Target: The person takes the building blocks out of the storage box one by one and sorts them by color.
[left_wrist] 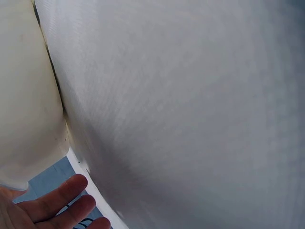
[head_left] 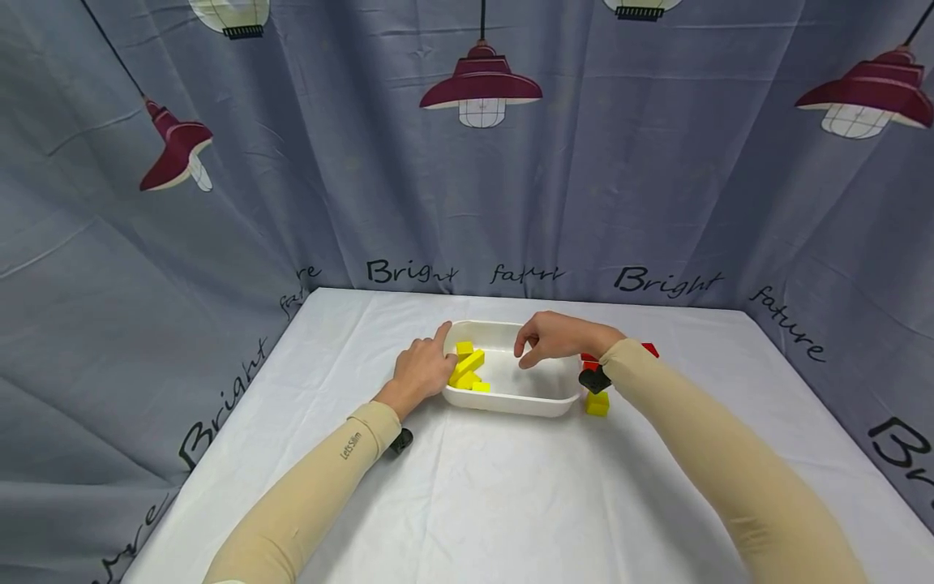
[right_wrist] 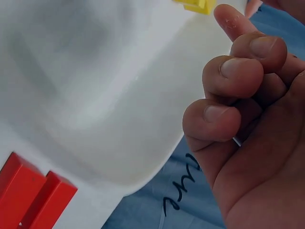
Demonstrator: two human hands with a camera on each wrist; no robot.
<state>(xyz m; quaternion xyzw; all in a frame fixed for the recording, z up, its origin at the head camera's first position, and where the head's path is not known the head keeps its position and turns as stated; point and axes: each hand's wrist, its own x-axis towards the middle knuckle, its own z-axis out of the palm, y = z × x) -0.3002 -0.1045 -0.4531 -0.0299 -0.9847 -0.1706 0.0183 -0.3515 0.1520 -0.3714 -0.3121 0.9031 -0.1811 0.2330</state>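
My left hand [head_left: 423, 369] rests at the left end of a white tray [head_left: 511, 403], fingers extended along its rim. In the left wrist view, several straight fingers [left_wrist: 71, 202] show beside the tray's outer wall [left_wrist: 28, 95]. Several yellow blocks [head_left: 469, 367] lie inside the tray, at its left end. Over the tray's right half hovers my right hand [head_left: 558, 334], thumb and index finger apart, holding nothing. From the right wrist, its other fingers [right_wrist: 233, 90] look loosely bent, with a yellow block [right_wrist: 198, 5] far beyond them in the tray.
Right of the tray, red blocks [head_left: 589, 365] lie partly hidden by my right wrist, and another red piece [head_left: 650, 349] shows behind the sleeve. Yellow blocks [head_left: 597, 403] sit outside the tray's front right corner. A patterned grey curtain [head_left: 467, 195] hangs behind the white-covered table [head_left: 503, 503].
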